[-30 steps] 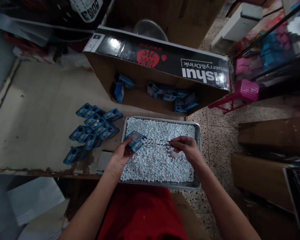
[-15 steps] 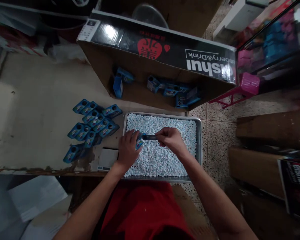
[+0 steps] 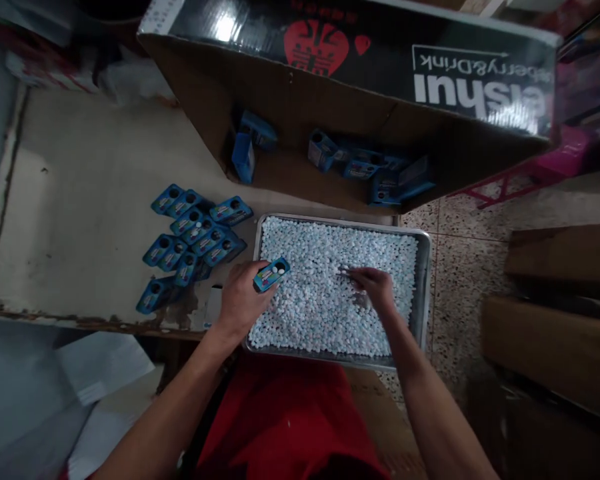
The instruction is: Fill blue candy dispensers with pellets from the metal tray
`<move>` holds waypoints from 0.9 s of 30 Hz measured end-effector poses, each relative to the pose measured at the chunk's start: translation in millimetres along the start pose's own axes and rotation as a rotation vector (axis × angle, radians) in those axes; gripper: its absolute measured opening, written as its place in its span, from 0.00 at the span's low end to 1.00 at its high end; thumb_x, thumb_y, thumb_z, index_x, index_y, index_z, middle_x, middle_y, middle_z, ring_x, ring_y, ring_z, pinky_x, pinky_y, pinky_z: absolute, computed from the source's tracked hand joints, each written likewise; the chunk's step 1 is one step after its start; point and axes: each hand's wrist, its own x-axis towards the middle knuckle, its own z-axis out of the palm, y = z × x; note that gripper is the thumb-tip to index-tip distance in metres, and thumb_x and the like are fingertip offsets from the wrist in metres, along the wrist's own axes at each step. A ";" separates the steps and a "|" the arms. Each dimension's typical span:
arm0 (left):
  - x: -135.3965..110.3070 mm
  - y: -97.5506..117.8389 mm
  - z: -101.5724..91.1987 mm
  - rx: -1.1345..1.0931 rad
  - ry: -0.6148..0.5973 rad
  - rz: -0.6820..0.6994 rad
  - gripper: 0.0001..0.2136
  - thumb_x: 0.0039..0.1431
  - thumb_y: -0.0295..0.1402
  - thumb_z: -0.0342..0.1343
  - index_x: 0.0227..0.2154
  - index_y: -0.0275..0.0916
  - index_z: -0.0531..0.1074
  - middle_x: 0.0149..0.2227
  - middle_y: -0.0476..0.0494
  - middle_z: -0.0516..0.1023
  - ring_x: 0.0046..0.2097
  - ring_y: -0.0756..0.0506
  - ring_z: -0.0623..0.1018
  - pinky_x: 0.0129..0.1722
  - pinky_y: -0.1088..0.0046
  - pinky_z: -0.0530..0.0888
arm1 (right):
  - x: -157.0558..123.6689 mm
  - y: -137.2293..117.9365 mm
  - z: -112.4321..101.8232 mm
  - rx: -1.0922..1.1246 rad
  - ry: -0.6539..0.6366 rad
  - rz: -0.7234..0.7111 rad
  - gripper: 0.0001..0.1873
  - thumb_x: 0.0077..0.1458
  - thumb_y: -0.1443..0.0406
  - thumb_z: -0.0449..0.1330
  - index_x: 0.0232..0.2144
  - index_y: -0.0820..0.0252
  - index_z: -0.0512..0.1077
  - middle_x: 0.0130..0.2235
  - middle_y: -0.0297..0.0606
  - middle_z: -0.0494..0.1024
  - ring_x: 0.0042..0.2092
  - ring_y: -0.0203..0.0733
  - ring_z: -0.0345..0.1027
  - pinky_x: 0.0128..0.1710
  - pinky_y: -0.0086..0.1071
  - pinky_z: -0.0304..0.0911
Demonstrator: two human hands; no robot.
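My left hand (image 3: 241, 297) is closed around a small blue box (image 3: 266, 277) over the left side of a metal tray. The box has a round dark hole in its top, and a couple of white pellets sit by that hole. Pale blue and white pellets (image 3: 320, 313) fill the tray (image 3: 427, 293). Over the tray's right half, my right hand (image 3: 379, 288) pinches a small dark scoop (image 3: 350, 271), whose tip is down among the pellets. To the left, a cluster of similar blue boxes (image 3: 187, 223) stands on the table, their holes facing up.
A large open carton (image 3: 300, 87) lies on its side behind the tray, with several blue boxes (image 3: 363, 167) inside. The pale table (image 3: 80, 200) extends left. Pink plastic stool (image 3: 510, 183) and brown cartons (image 3: 545, 333) stand on the floor at right.
My right hand has drawn the scoop away from the box, rightward and down into the pellets. The box in my left hand has tilted into clearer view. The camera view has shifted.
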 end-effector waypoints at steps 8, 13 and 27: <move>-4.4 -3.7 -0.4 0.287 -0.070 0.060 0.15 0.51 0.28 0.63 0.44 0.44 0.80 0.44 0.41 0.81 0.49 0.35 0.77 0.55 0.60 0.71 | -4.6 -33.0 12.1 0.277 -0.201 0.115 0.22 0.37 0.53 0.76 0.32 0.63 0.82 0.26 0.36 0.81 0.24 0.33 0.68 0.26 0.28 0.66; -1.6 -1.7 5.6 0.205 -0.064 0.121 0.18 0.50 0.26 0.63 0.45 0.47 0.81 0.46 0.43 0.81 0.49 0.37 0.77 0.56 0.62 0.71 | -15.3 -90.1 -18.5 0.210 -0.320 0.039 0.18 0.40 0.56 0.76 0.31 0.62 0.83 0.23 0.35 0.79 0.22 0.32 0.68 0.24 0.28 0.65; 6.6 15.6 36.5 -0.100 -0.080 0.167 0.16 0.49 0.25 0.65 0.41 0.47 0.82 0.45 0.44 0.82 0.50 0.38 0.77 0.58 0.62 0.69 | -84.6 -190.8 -58.5 -0.220 -0.210 -0.259 0.09 0.51 0.61 0.69 0.35 0.56 0.85 0.23 0.36 0.79 0.22 0.36 0.68 0.20 0.29 0.62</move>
